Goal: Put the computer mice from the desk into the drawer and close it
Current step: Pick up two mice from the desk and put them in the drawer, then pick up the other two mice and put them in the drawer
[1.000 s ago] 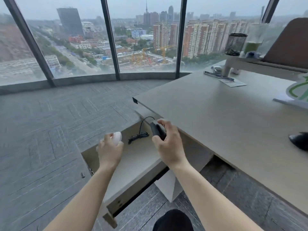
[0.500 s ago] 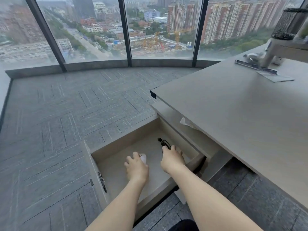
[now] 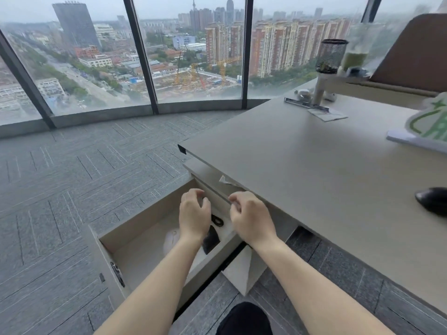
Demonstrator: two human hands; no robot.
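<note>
Mice-wise, a white mouse (image 3: 171, 239) and a black mouse (image 3: 212, 238) sit in the open drawer (image 3: 135, 220), cable (image 3: 217, 220) coiled behind them. My left hand (image 3: 194, 213) and right hand (image 3: 251, 218) hover above, loosely curled, empty. Another black mouse (image 3: 433, 200) is on the counter (image 3: 314, 170). No readable branding anywhere.

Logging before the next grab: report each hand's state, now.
Left hand: open, fingers loosely curled, empty, above the drawer.
Right hand: open, loosely curled, holding nothing.
</note>
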